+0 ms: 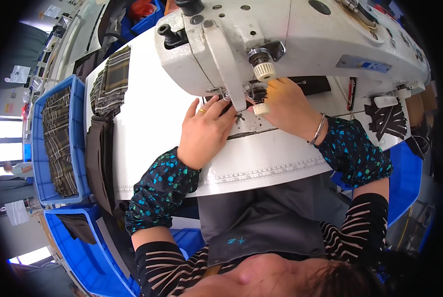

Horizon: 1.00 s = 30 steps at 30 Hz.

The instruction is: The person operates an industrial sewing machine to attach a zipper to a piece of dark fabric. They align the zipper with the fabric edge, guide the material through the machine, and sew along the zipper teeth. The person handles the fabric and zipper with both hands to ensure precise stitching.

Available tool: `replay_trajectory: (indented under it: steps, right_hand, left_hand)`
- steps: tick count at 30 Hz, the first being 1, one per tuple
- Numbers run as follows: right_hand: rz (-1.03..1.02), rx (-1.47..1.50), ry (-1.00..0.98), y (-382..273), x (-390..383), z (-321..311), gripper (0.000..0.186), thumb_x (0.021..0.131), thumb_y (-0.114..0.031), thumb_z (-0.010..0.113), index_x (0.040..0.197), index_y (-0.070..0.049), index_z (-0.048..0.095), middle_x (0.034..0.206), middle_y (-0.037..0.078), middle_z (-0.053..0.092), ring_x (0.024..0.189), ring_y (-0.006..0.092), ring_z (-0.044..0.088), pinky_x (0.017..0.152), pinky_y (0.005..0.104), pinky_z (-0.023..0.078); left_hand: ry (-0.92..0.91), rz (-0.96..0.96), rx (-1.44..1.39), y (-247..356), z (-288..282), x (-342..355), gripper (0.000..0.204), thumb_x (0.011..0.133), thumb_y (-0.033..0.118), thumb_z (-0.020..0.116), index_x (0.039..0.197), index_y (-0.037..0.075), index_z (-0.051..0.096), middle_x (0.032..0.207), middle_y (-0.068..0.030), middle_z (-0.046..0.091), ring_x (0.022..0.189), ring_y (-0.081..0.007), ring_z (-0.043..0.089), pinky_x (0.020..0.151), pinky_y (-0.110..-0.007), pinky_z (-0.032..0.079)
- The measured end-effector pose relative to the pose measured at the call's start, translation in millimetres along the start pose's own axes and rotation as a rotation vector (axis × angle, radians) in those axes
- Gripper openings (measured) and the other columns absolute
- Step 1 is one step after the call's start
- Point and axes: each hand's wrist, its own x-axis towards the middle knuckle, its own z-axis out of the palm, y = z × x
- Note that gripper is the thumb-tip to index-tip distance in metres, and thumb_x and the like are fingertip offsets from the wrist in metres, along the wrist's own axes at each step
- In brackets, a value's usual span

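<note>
Left-edge bin: a blue rectangular plastic bin beside the counter's left edge, filled with brown-and-cream plaid cloth; layers too close to count.
Near-left bin: a second blue plastic bin, off the near-left corner, one dark folded cloth bundle at its far end.
Right bin: one blue bin below the near-right corner; contents unclear.
White counter: one plaid folded pile toward the far-left corner; one dark brown folded stack hanging over the left edge; one heap of black fabric strips at the right edge.
Sewing machine: one, white metal, along the far side, two ribbed cream knobs at its head.
Black cloth piece: beyond the right hand, partly under the machine.
Left hand: fingers spread, palm down, tips on dark cloth at the needle area.
Right hand: bent behind the knobs; fingertips hidden, cannot tell whether pinching.
</note>
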Motion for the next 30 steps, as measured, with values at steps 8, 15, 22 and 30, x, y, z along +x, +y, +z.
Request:
replay_trajectory:
  steps: [8,15,22,30]
  right_hand:
    - [0.011,0.015,-0.003,1.1,-0.5,2.9,0.022,0.086,-0.025,0.073,0.101,-0.01,0.077,0.113,0.009,0.073,0.116,0.0277,0.067,0.1,0.0426,0.051]
    - [0.013,0.016,-0.039,2.0,-2.5,1.7,0.027,0.089,-0.03,0.075,0.107,-0.01,0.076,0.118,0.009,0.071,0.119,0.0264,0.064,0.103,0.0425,0.049]
    - [0.016,0.007,-0.039,1.7,-5.3,4.7,0.034,0.086,-0.033,0.078,0.111,-0.009,0.075,0.122,0.008,0.07,0.122,0.0263,0.062,0.106,0.0425,0.048]
    - [-0.015,0.007,-0.011,2.5,-3.8,2.9,0.029,0.085,-0.034,0.079,0.098,-0.008,0.074,0.107,0.009,0.068,0.111,0.0275,0.061,0.098,0.0417,0.047]
  left_hand:
    - [0.002,0.002,-0.013,-1.5,1.4,1.5,0.027,0.094,0.021,0.073,0.12,0.015,0.076,0.127,-0.0057,0.072,0.126,-0.0306,0.066,0.109,-0.055,0.047]
    - [0.024,0.014,-0.007,-1.1,-0.5,4.6,0.02,0.094,0.02,0.074,0.112,0.012,0.076,0.118,-0.0053,0.071,0.122,-0.0279,0.066,0.106,-0.054,0.048]
    - [0.038,0.03,-0.015,-0.9,-2.2,7.8,0.017,0.094,0.019,0.073,0.108,0.01,0.077,0.114,-0.0047,0.07,0.117,-0.027,0.066,0.104,-0.053,0.048]
    - [0.038,0.05,-0.001,-0.9,-7.3,9.7,0.021,0.094,0.019,0.073,0.113,0.01,0.077,0.116,-0.005,0.071,0.116,-0.0265,0.066,0.104,-0.049,0.049]
